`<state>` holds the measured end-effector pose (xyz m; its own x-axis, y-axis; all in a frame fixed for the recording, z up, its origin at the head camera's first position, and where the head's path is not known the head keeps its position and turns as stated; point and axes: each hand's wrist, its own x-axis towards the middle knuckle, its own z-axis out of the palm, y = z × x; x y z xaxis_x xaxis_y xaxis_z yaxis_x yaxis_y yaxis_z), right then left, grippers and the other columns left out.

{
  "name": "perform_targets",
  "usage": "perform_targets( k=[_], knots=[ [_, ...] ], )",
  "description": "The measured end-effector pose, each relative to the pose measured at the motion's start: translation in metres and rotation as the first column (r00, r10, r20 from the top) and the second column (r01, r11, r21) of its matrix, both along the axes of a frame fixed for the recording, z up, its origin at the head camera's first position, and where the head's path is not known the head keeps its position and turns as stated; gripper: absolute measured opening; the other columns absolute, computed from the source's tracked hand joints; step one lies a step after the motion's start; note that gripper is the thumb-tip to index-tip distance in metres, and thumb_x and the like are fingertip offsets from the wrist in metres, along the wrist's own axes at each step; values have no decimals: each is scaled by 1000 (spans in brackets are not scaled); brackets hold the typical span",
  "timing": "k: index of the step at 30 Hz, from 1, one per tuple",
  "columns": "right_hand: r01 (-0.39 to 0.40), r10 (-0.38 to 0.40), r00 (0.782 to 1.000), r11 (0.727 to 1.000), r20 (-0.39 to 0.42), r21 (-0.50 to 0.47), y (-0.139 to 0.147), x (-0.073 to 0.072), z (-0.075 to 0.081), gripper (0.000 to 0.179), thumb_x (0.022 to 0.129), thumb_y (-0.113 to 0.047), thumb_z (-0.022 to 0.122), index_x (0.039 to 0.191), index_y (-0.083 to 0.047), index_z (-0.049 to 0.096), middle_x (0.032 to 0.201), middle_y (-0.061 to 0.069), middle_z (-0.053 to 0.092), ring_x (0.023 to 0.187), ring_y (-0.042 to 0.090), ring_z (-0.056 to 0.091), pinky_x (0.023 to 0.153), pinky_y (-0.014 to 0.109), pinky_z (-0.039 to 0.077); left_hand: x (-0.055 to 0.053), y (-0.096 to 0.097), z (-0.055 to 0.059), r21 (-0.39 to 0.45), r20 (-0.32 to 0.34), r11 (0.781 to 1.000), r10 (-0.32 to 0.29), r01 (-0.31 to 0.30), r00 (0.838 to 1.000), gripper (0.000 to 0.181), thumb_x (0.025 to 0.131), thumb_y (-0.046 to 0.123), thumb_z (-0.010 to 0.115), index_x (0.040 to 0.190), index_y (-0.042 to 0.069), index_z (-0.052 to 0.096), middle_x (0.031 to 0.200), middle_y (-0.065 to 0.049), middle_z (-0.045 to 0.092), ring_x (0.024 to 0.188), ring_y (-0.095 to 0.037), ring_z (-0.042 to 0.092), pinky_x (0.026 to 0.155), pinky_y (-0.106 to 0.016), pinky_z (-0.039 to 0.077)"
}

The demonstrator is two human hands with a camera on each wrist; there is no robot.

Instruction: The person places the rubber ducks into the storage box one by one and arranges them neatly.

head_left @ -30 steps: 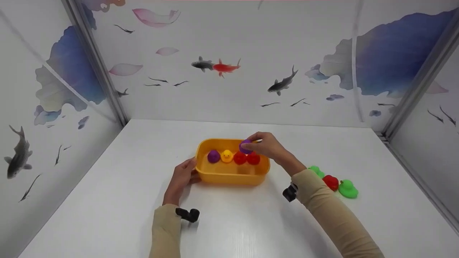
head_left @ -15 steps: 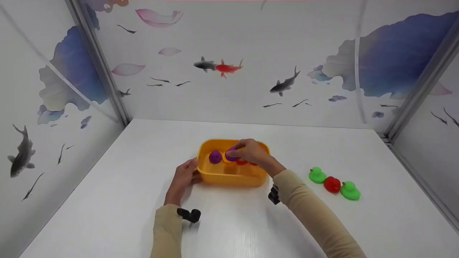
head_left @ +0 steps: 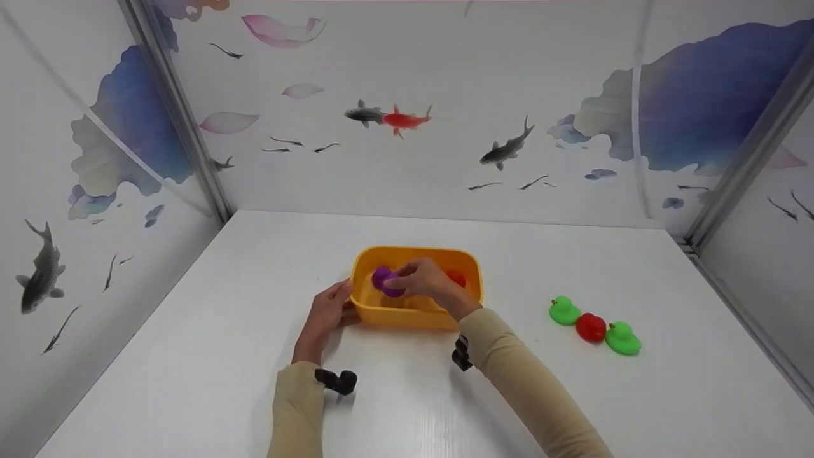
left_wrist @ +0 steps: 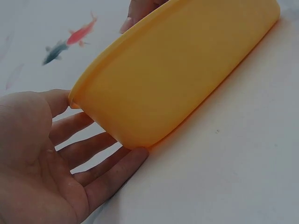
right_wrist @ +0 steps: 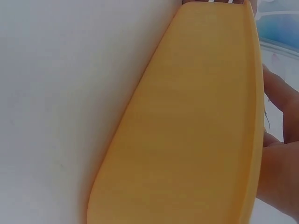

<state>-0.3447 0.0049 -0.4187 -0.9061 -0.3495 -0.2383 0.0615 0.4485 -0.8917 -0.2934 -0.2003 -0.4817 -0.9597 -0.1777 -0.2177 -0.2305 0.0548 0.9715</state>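
Note:
My left hand [head_left: 327, 313] rests at the left end of a yellow plastic basin [head_left: 407, 316]. In the left wrist view its extended fingers [left_wrist: 117, 175] touch the outer wall below the rim. Inside the basin, my right hand [head_left: 427, 280] pinches a purple toy duck [head_left: 395, 287] between thumb and fingers. Close beside that duck lies another purple toy duck [head_left: 380, 277]. A red toy duck [head_left: 456, 278] shows behind my right hand, which hides the middle of the basin. The right wrist view has the basin wall [right_wrist: 187, 116] covering most of the held duck's surroundings.
On the white table [head_left: 407, 401], right of the basin, a green duck [head_left: 564, 310], a red toy duck [head_left: 591, 327] and a second green duck [head_left: 623, 338] lie in a slanting row. White panels [head_left: 407, 57] printed with fish stand around the table.
My right hand has moved left and down into the basin with the purple duck, reaching the other purple one. The left hand has stayed at the basin's left end.

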Motion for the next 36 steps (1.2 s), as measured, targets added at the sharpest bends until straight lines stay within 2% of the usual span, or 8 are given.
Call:
perform_targets(
  k=[8,13,20,27,36],
  knots=[
    [22,-23,999,999,37,25,-13,2,-6,28,86,-25,79,109,-10,72,114,9,70,103,24,67,99,37,57,0,-1,0,-10,12,1000,-13,13,1000,49,106,41,46,147,16,51,139,-15,61,97,-17,70,89,-31,60],
    [27,-29,998,999,48,30,-20,3,-9,25,85,-25,80,105,-11,74,113,9,70,101,24,67,96,34,58,0,-2,0,-9,27,1000,-8,8,1000,49,106,41,46,148,17,51,140,-12,61,102,-19,69,89,-30,60],
    [51,-55,996,997,68,58,-27,7,-9,18,84,-23,81,96,-11,76,105,7,72,96,25,68,93,31,59,1,-1,0,-12,7,1000,-17,17,1000,49,106,42,47,147,16,52,140,-13,61,101,-20,70,90,-31,60],
    [38,-40,999,997,25,72,-30,10,-8,16,87,-19,78,97,-7,76,102,9,72,97,27,65,94,35,59,2,-1,-2,-27,-6,999,-26,26,1000,50,105,44,47,146,16,53,138,-12,62,102,-19,70,89,-31,60],
    [50,-50,999,996,6,78,-33,12,-10,17,88,-19,78,100,-8,74,105,8,71,95,26,64,92,33,59,1,-2,-2,-30,9,999,-26,26,1000,51,105,46,47,147,18,52,142,-9,60,110,-22,66,92,-31,59]
  ],
)
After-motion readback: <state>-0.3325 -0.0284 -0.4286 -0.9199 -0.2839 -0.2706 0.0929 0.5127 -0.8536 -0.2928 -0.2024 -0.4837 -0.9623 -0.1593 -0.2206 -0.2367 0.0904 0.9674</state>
